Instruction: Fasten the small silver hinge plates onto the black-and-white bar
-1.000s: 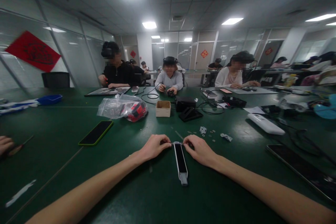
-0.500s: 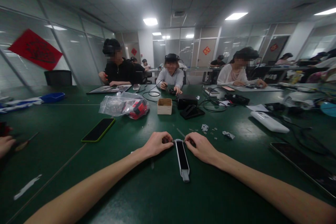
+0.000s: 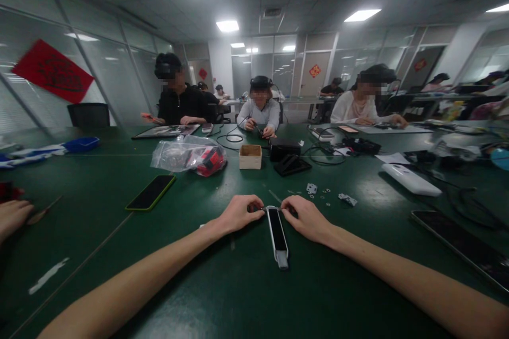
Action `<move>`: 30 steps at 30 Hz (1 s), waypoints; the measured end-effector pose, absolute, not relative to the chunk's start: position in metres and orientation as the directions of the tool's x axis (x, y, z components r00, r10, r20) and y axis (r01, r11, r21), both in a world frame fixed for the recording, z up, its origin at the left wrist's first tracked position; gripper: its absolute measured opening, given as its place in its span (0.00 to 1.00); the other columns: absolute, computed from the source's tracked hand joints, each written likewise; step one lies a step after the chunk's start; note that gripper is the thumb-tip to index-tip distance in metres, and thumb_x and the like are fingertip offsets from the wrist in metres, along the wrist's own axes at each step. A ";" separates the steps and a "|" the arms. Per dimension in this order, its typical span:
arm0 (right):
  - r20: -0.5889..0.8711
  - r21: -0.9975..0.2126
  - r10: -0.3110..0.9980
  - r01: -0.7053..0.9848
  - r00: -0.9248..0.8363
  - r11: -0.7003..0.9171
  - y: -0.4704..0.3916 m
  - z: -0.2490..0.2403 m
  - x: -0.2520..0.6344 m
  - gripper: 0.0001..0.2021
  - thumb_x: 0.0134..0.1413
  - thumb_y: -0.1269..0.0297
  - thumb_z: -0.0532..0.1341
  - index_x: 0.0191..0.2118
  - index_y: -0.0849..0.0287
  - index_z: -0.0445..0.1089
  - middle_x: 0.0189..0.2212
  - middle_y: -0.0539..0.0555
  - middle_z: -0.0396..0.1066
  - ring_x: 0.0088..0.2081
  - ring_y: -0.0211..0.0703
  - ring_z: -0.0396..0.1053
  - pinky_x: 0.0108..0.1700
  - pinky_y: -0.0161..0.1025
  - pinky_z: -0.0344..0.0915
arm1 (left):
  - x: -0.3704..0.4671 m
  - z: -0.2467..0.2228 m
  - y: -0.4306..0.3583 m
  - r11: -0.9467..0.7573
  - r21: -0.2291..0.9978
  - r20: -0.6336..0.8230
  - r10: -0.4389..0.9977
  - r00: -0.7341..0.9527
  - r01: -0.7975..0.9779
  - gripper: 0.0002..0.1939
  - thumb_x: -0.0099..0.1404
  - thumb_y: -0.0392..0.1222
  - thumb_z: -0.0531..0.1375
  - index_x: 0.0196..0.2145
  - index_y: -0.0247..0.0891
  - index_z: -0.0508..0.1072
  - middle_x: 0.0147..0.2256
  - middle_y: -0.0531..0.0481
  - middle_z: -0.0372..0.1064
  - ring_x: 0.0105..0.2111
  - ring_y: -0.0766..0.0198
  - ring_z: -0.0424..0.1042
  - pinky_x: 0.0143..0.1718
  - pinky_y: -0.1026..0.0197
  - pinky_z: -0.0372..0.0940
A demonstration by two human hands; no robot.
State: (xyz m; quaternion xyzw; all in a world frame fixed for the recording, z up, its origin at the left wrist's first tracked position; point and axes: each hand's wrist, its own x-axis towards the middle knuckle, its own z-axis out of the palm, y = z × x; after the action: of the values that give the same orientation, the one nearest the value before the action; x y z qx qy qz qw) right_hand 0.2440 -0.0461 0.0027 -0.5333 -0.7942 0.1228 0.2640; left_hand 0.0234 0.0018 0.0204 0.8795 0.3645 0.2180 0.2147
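Note:
A long, narrow device (image 3: 277, 233) with a black face and a white frame lies on the green table (image 3: 191, 296), its grey end toward me. My left hand (image 3: 242, 212) is pinched at the left of its far end. At the right of that same end, my right hand (image 3: 304, 216) is pinched too. Something small and thin shows at the fingertips of both hands, too small to name. Small metal plates (image 3: 312, 188) and several tiny rings lie beyond my right hand, with another metal piece (image 3: 347, 199) further right.
A green-edged phone (image 3: 151, 193) lies left, a plastic bag (image 3: 191, 155) and a small box (image 3: 250, 157) beyond. At right are a white case (image 3: 411, 179), a dark phone (image 3: 461, 246) and cables. Another person's hand (image 3: 15, 217) is at the left edge. People sit opposite.
The view has shifted slightly, so the table items sit a little higher. Both my hands keep their pinch at the device's far end. The other person's hand at left reaches further in.

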 end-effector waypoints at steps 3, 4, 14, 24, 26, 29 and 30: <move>0.274 -0.485 0.917 0.782 -0.289 0.392 -0.046 0.003 0.245 0.08 0.58 0.64 0.54 0.38 0.60 0.69 0.35 0.54 0.69 0.35 0.41 0.66 0.36 0.39 0.65 | 0.024 0.019 0.002 -0.642 0.537 0.231 0.736 0.637 0.547 0.06 0.60 0.39 0.60 0.35 0.37 0.75 0.30 0.53 0.73 0.29 0.65 0.70 0.32 0.65 0.63; 0.274 -0.484 0.917 0.783 -0.289 0.391 -0.046 0.003 0.245 0.08 0.58 0.64 0.54 0.38 0.60 0.69 0.35 0.54 0.69 0.35 0.41 0.66 0.37 0.39 0.65 | 0.024 0.019 0.003 -0.640 0.538 0.233 0.738 0.634 0.548 0.06 0.59 0.39 0.60 0.35 0.37 0.75 0.30 0.53 0.73 0.29 0.65 0.70 0.32 0.65 0.63; 0.294 -0.467 0.910 0.786 -0.293 0.404 -0.046 0.003 0.245 0.08 0.58 0.65 0.54 0.37 0.60 0.68 0.34 0.54 0.68 0.34 0.41 0.65 0.36 0.39 0.64 | 0.024 0.017 0.002 -0.635 0.545 0.244 0.745 0.621 0.548 0.06 0.58 0.39 0.61 0.34 0.36 0.74 0.27 0.53 0.71 0.26 0.66 0.69 0.28 0.66 0.61; 0.331 -0.446 0.894 0.785 -0.301 0.429 -0.043 -0.003 0.246 0.07 0.57 0.66 0.54 0.37 0.61 0.68 0.33 0.54 0.68 0.34 0.40 0.65 0.36 0.38 0.63 | 0.029 0.019 0.002 -0.652 0.516 0.259 0.737 0.624 0.556 0.06 0.58 0.39 0.61 0.34 0.37 0.75 0.27 0.54 0.71 0.26 0.67 0.68 0.28 0.67 0.60; 0.323 -0.448 0.898 0.787 -0.299 0.424 -0.043 -0.002 0.246 0.07 0.58 0.66 0.54 0.37 0.61 0.68 0.33 0.54 0.68 0.34 0.40 0.65 0.36 0.38 0.63 | 0.029 0.019 0.002 -0.653 0.514 0.261 0.737 0.623 0.557 0.06 0.58 0.39 0.61 0.34 0.37 0.75 0.27 0.54 0.71 0.26 0.67 0.68 0.28 0.67 0.60; 0.315 -0.454 0.898 0.783 -0.306 0.426 -0.043 -0.002 0.246 0.08 0.58 0.65 0.54 0.37 0.60 0.68 0.34 0.54 0.68 0.34 0.40 0.65 0.36 0.38 0.64 | 0.028 0.018 0.002 -0.653 0.518 0.265 0.737 0.622 0.553 0.06 0.58 0.40 0.61 0.34 0.37 0.75 0.27 0.54 0.71 0.27 0.67 0.68 0.28 0.66 0.61; 0.316 -0.453 0.898 0.783 -0.307 0.427 -0.043 -0.001 0.246 0.08 0.58 0.65 0.54 0.38 0.60 0.68 0.34 0.54 0.68 0.34 0.40 0.65 0.36 0.38 0.64 | 0.028 0.018 0.002 -0.652 0.518 0.265 0.738 0.621 0.553 0.06 0.58 0.40 0.61 0.34 0.37 0.75 0.27 0.55 0.71 0.27 0.66 0.68 0.28 0.66 0.61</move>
State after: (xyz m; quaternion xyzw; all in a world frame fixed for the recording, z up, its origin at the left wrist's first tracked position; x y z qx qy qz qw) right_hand 0.2462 -0.0434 -0.0014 -0.5241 -0.8014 0.1074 0.2675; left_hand 0.0282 0.0022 0.0181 0.8783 0.3675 0.2337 0.1973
